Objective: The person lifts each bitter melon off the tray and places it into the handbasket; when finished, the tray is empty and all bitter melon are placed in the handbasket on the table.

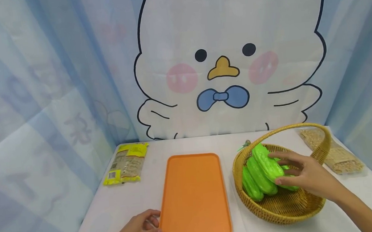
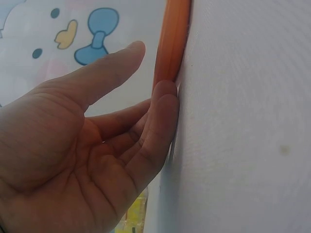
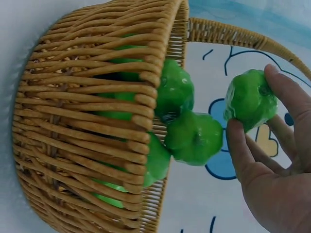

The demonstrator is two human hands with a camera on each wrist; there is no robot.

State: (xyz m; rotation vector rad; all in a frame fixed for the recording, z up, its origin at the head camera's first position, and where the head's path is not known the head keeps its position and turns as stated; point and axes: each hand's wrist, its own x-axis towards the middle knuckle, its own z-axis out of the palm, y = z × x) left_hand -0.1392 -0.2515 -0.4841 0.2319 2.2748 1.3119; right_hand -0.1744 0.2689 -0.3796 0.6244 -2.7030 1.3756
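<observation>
Your right hand [image 1: 304, 177] reaches into the wicker basket [image 1: 280, 207] and grasps the top green gourd [image 1: 268, 162], thumb under it and fingers curled over its far side; in the right wrist view your fingertips [image 3: 238, 141] pinch the gourd's blunt end, which stands a little apart from the ones beside it. That gourd lies tilted across the other green gourds [image 1: 254, 179], which rest side by side against the basket's left wall, under the arched handle [image 1: 319, 138]. Your left hand [image 1: 137, 231] rests on the white table [image 1: 99, 217] with relaxed fingers, gripping nothing, its fingertips touching the near left corner of the flat orange tray [image 1: 194, 197]. The tray sits just left of the basket. Farther out, a yellow packet [image 1: 127, 163] lies at the back left, and a clear bag of grains [image 1: 334, 151] lies behind the basket on the right.
</observation>
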